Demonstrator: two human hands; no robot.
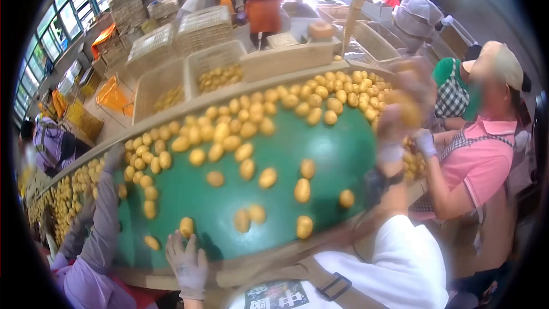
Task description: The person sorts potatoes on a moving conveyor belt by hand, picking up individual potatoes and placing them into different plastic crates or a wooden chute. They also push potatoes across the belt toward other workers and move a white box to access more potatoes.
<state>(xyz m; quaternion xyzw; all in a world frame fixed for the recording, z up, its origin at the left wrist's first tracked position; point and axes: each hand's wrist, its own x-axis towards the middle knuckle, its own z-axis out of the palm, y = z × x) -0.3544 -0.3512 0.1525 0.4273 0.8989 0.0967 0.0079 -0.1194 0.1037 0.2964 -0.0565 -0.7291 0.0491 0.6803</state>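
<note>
At lower left of the frame, the left hand (186, 263), fingers apart, is just below one potato (187, 227) on the green surface (337, 149). At right, the right hand (390, 131) is blurred; its grip I cannot tell.

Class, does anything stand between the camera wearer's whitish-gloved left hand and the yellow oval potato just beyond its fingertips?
Nothing visible does. The whitish-gloved left hand is right by the yellow oval potato, which lies on the smooth green surface; whether they touch is unclear.
</note>
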